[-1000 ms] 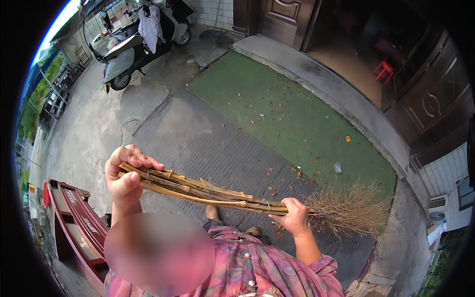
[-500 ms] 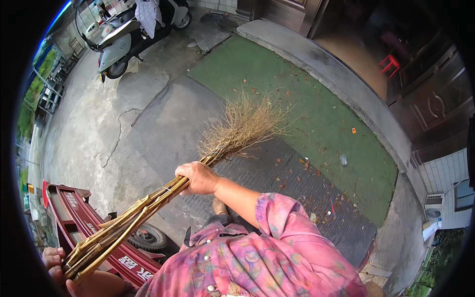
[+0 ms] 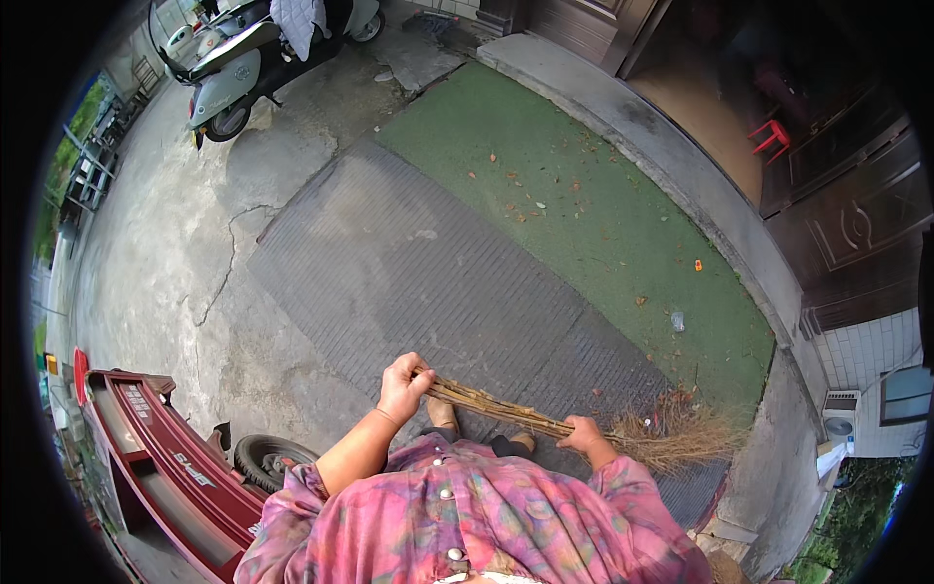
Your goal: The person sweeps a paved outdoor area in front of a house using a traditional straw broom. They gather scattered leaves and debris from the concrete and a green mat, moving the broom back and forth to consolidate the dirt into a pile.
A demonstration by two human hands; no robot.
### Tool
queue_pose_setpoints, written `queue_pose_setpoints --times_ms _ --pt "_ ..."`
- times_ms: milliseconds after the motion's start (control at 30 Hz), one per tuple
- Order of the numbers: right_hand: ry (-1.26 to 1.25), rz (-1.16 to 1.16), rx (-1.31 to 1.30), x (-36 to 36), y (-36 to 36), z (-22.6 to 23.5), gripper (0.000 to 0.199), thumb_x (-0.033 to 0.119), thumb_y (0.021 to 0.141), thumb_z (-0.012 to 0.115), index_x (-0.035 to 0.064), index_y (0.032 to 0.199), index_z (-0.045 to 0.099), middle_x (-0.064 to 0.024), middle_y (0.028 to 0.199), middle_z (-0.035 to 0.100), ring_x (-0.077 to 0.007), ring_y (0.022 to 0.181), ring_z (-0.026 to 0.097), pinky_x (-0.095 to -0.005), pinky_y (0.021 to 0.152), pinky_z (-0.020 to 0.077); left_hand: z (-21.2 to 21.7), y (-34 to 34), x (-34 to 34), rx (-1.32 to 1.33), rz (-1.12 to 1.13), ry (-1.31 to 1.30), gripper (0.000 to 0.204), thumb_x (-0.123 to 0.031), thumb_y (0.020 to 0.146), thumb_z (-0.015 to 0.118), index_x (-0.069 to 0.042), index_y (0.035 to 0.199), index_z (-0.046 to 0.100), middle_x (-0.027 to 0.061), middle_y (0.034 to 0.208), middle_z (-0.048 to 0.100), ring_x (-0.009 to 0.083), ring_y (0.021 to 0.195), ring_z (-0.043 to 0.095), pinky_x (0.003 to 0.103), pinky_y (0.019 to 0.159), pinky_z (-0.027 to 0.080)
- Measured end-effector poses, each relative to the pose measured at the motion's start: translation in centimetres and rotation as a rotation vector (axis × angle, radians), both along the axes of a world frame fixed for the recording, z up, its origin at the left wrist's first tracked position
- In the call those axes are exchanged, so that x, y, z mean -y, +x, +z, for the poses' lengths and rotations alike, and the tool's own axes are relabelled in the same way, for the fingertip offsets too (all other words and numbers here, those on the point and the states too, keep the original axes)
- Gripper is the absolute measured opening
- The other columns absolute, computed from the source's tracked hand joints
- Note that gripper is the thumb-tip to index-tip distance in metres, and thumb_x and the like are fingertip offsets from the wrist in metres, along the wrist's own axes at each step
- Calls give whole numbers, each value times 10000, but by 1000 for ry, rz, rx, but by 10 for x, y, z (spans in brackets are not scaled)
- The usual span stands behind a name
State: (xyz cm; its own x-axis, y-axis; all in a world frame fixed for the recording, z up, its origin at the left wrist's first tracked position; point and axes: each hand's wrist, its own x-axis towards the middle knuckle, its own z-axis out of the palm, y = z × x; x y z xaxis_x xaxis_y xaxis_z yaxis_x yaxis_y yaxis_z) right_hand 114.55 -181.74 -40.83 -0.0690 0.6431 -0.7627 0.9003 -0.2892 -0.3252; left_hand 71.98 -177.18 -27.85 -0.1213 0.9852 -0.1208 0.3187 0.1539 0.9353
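In the head view, holding a broom (image 3: 506, 407) sideways in front of the pink shirt (image 3: 457, 501). Gripping the stick end with the left hand (image 3: 401, 387), with fingers curled tight. Gripping nearer the bristles (image 3: 686, 443) with the right hand (image 3: 587, 438), with fingers wrapped round too. Pointing right, over the grey mat's (image 3: 418, 253) edge, by dry leaves (image 3: 671, 399).

Broom handle (image 3: 501, 407) of woody stalks, knotted, broom head (image 3: 696, 443) of dry twigs, rough, shirt (image 3: 486, 511) of creased cloth, floor strip (image 3: 418, 282) ribbed, matt, concrete paving (image 3: 146, 263) rough, vehicle side (image 3: 185, 457) of painted metal, tyre (image 3: 251, 457) of matt rubber, door panel (image 3: 846, 229) glossy
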Motion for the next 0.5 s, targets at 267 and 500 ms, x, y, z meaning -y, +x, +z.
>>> queue_pose_setpoints --times_ms 267,500 --pt "318 266 184 -31 -76 152 561 440 549 816 80 953 665 -158 870 681 -330 839 654 -419 755 509 4 -90 -24 492 128 -60 67 -53 797 558 -34 736 578 41 756 619 126 731 567 273 693 457" --pt "827 520 -467 -151 -236 228 326 322 626 757 84 736 564 -99 697 625 -298 695 626 -412 676 471 210 -221 20 123 408 717 111 -118 783 507 -13 749 506 104 743 530 195 721 495 321 696 410"
